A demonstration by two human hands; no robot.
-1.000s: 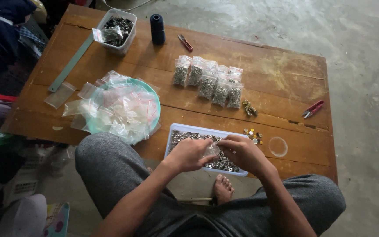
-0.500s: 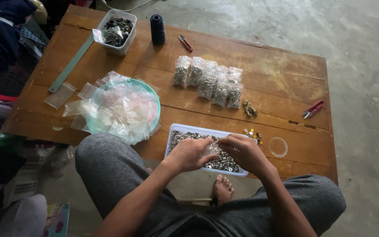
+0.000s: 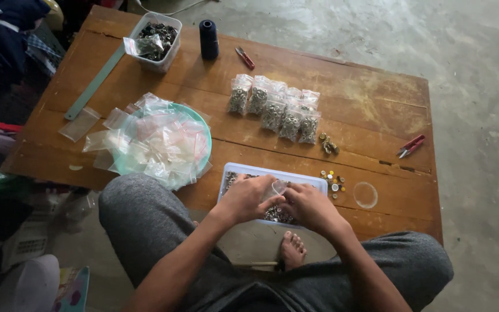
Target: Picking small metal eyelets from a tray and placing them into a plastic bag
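Note:
A white tray point(image 3: 272, 173) of small metal pieces lies at the near edge of a low wooden table point(image 3: 365, 110). My left hand point(image 3: 248, 198) and my right hand point(image 3: 308, 207) meet over the tray. Between them they hold a small clear plastic bag point(image 3: 277, 187), pinched at its mouth. Several filled small bags point(image 3: 274, 107) lie in a row in the middle of the table. A few loose metal pieces point(image 3: 331, 180) sit just right of the tray.
A green bowl heaped with empty clear bags point(image 3: 163, 144) stands at the left. At the back are a clear tub of metal parts point(image 3: 156, 40), a dark thread spool point(image 3: 208, 31), a long ruler point(image 3: 95, 84) and red snips point(image 3: 245, 58). Red pliers point(image 3: 411, 145) and a clear ring point(image 3: 365, 195) lie at right.
Both hands have stayed over the tray with only small finger movement around the little bag. Nothing else on the table has moved.

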